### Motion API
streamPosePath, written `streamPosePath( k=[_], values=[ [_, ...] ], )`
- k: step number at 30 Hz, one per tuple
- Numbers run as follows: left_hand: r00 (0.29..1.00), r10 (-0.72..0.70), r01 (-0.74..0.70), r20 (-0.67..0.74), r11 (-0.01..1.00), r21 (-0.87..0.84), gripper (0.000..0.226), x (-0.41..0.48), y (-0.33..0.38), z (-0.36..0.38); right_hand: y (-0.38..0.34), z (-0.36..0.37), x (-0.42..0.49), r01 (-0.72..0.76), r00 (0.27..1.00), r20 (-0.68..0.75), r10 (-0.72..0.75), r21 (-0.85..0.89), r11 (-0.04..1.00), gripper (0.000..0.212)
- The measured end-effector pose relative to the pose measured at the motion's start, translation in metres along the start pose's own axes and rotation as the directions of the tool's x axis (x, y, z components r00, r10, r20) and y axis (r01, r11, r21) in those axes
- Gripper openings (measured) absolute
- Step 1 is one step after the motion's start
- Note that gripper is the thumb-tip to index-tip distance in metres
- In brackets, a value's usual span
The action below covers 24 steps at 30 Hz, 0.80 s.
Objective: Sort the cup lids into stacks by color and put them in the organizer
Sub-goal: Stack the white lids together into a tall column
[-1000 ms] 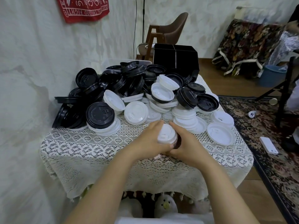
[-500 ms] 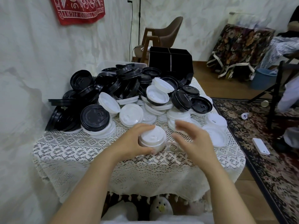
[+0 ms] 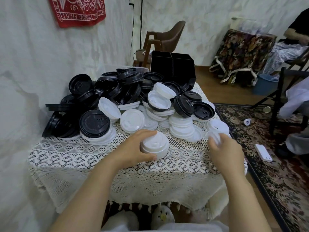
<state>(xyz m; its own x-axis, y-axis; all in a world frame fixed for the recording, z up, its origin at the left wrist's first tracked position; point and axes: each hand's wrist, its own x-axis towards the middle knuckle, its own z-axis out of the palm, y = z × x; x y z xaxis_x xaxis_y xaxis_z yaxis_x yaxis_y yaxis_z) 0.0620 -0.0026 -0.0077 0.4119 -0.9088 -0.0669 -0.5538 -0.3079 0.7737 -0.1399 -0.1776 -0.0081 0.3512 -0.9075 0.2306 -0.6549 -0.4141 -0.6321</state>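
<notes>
Lace-clothed table (image 3: 80,158), near edge: left hand (image 3: 133,147) clasps a short stack of white plastic cup lids (image 3: 155,144); right hand (image 3: 224,149), motion-blurred, meets a single white plastic lid (image 3: 214,135), grip unreadable.

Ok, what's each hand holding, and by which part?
Left hand grips the white lid stack round its side. Right hand meets the rim of a single white lid; blur hides any grip.

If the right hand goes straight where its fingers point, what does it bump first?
Probably the loose white lid at the fingertips of the right hand; blur hides whether they touch yet.
</notes>
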Motion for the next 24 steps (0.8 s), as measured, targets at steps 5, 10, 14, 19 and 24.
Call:
streamPosePath(
  k=[5,10,14,19,24],
  values=[
    [1.000,-0.001,0.001,0.004,1.000,0.009,0.080,0.000,-0.001,0.000,-0.019,-0.009,-0.007,-0.081,0.971,0.237,-0.034,0.460,0.884,0.017],
    [1.000,-0.003,0.003,0.009,1.000,0.007,0.080,0.001,0.000,0.000,-0.017,0.009,0.003,-0.074,0.956,0.292,0.013,0.200,0.977,0.033],
    [1.000,-0.008,0.008,0.016,1.000,-0.018,0.080,0.000,0.001,0.000,-0.019,0.015,0.003,-0.037,0.976,0.214,0.041,-0.023,0.999,0.056],
    [1.000,-0.004,0.004,0.025,1.000,-0.018,0.080,0.000,0.003,-0.001,-0.030,0.010,-0.021,-0.026,0.985,0.165,0.051,-0.150,0.988,0.083],
    [1.000,-0.004,0.004,0.021,1.000,-0.009,0.084,-0.002,0.002,0.000,-0.034,0.018,-0.034,0.026,0.947,0.310,0.080,-0.323,0.946,0.096]
  ],
)
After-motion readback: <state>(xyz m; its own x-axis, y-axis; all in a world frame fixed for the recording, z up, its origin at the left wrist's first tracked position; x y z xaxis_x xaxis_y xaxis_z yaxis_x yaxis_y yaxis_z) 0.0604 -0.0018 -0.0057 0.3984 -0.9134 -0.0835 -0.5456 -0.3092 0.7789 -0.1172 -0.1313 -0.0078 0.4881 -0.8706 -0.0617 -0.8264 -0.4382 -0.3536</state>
